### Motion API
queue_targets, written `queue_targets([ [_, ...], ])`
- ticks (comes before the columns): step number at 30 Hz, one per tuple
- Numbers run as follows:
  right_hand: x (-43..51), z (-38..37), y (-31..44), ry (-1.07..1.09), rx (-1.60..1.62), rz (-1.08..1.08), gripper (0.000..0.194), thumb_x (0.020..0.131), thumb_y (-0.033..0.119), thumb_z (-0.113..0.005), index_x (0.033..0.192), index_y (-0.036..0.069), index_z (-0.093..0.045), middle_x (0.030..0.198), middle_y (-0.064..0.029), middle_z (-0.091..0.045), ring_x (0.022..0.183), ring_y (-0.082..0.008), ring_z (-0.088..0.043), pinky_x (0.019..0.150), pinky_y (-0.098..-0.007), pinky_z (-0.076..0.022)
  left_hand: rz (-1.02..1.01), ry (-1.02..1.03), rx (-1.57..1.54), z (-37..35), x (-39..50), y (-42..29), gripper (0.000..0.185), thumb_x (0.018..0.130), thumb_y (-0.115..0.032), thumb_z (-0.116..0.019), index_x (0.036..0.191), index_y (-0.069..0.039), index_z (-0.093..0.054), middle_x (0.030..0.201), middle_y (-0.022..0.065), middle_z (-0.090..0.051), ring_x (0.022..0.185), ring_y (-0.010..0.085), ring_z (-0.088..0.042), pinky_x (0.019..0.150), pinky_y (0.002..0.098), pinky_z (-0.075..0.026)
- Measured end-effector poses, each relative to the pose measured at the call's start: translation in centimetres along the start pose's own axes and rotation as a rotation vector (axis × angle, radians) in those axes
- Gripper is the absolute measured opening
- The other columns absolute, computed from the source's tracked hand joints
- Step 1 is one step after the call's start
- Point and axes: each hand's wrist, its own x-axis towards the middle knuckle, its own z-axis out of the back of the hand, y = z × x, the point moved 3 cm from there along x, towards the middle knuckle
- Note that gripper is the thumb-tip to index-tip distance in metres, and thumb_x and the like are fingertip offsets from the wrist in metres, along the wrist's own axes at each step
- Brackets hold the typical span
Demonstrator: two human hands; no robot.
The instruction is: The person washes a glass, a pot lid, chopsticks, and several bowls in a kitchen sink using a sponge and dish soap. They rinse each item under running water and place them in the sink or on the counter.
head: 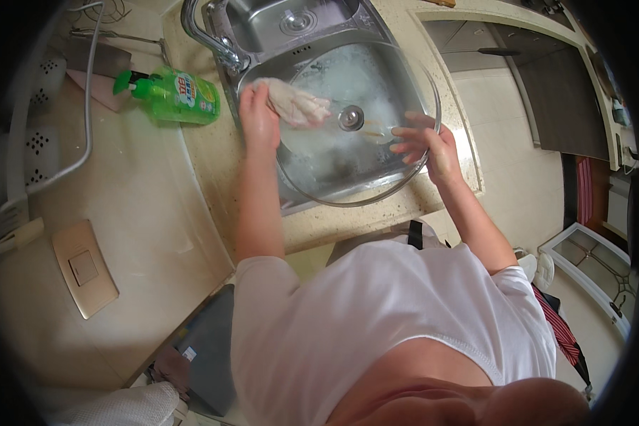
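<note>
A round glass pot lid with a metal rim (351, 203) is tilted over the larger basin of a steel sink (404, 74). At its right edge my right hand (426, 144) grips the rim, the fingers seen through or against the glass. My left hand (261, 117) holds a wet, whitish dishcloth (298, 104) at the lid's left side. Whether the cloth touches the glass cannot be told. Suds and the drain (351, 117) show through the lid.
A green pump bottle of Liby dish soap (183, 98) is left of the sink. The faucet (213, 40) arches over the sink's back left corner. A wire rack (89, 96) hangs on the left wall, above a wall switch (84, 268). The smaller basin (298, 21) lies beyond.
</note>
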Motion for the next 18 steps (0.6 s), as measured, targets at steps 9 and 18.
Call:
queue_targets([
  [9, 1.9, -0.4, -3.0, -0.085, -0.022, -0.139, 0.05, 0.084, 0.012, -0.046, 0.131, -0.006, -0.043, 0.106, -0.0231, -0.066, 0.077, -0.0273, -0.07, 0.058, -0.0293, -0.0529, 0.286, -0.069, 0.35, 1.5, 0.4, 5.2, 0.021, 0.094, -0.017, -0.058, 0.11, -0.003, -0.058, 0.088, 0.0067, -0.062, 0.092, 0.0168, -0.06, 0.077, 0.0335, -0.05],
  [18, 3.1, -0.6, -4.6, -0.008, -0.043, -0.1, 0.065, 0.083, 0.006, -0.047, 0.144, -0.001, -0.026, 0.107, -0.0222, -0.066, 0.08, -0.0258, -0.071, 0.06, -0.0287, -0.0533, -0.35, 0.096, 1.703, 3.3, 3.6, 12.3, 0.04, 0.081, -0.026, -0.066, 0.121, -0.022, -0.061, 0.132, 0.0125, -0.045, 0.123, 0.0353, -0.038, 0.1, 0.0494, -0.034],
])
